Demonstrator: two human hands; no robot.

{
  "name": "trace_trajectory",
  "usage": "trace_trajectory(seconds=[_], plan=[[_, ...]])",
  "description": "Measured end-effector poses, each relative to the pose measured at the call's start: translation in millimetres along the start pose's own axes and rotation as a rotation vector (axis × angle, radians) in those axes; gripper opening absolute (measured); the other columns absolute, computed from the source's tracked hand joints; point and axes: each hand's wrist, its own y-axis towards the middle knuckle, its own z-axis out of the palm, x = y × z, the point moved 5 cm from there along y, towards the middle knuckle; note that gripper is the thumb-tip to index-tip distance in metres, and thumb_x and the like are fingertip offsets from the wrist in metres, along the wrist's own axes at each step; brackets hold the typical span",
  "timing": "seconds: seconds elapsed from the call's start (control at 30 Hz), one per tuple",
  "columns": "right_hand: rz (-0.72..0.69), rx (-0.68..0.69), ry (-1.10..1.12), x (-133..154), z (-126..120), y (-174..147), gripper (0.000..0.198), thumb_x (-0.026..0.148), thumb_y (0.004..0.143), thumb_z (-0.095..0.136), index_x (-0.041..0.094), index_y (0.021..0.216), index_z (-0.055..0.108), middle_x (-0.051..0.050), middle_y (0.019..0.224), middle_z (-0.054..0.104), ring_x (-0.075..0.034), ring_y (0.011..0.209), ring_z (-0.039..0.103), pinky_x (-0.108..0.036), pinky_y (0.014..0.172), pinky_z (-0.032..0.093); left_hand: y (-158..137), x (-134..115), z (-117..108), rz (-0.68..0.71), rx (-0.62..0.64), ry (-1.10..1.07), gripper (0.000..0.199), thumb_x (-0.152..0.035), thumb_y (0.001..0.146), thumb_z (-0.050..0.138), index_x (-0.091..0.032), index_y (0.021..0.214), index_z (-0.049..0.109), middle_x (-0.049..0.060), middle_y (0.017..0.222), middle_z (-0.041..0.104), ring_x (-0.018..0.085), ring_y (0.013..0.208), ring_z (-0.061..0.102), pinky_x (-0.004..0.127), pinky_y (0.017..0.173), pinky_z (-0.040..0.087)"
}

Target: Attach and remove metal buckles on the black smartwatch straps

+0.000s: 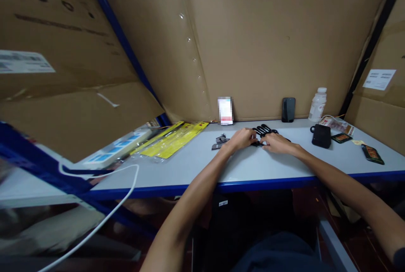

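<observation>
My left hand and my right hand are close together over the middle of the table. The fingers of both are bent in around a small black piece, mostly covered by them; its kind is not clear. Just behind the hands lie several black looped parts that look like scissor handles. To the left of my left hand rest some dark grey flat metal pieces, like loose blades.
Yellow-backed clear packages and a white power strip lie left. A lit phone and a dark phone lean on the cardboard. Right are a bottle, a black case and small dark packets.
</observation>
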Motion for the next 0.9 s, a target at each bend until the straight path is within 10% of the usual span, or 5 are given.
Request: trace_trajectory(seconds=[0.3,0.63,0.9], plan=[[-0.007,0.006,0.016,4.9,-3.6,-2.0,0.026,0.022,0.093,0.061,0.019,0.114,0.075,-0.011,0.105,0.074,-0.025,0.093,0.067,-0.032,0.076,0.043,-6.3,-8.8,-8.1,0.039,0.019,0.125,0.021,-0.027,0.100,0.057,-0.019,0.091,0.074,0.012,0.099,0.072,0.025,0.099,0.065,0.029,0.076,0.044],[0.014,0.024,0.025,4.0,1.0,-0.1,0.025,0.028,0.094,0.061,0.019,0.113,0.074,-0.010,0.100,0.074,-0.025,0.091,0.067,-0.030,0.074,0.041,5.1,5.6,11.9,-0.219,0.003,-0.126,0.039,-0.030,0.095,0.053,-0.018,0.059,0.061,0.002,0.057,0.054,0.015,0.058,0.044,0.030,0.060,0.025],[0.012,0.025,0.031,5.4,-0.7,-0.8,0.025,0.026,0.093,0.061,0.019,0.114,0.074,-0.010,0.104,0.075,-0.025,0.092,0.068,-0.030,0.072,0.040,1.4,19.7,1.4,-0.216,-0.097,-0.197,0.025,-0.037,0.092,0.061,-0.017,0.081,0.071,0.000,0.069,0.063,0.014,0.063,0.048,0.026,0.061,0.030]])
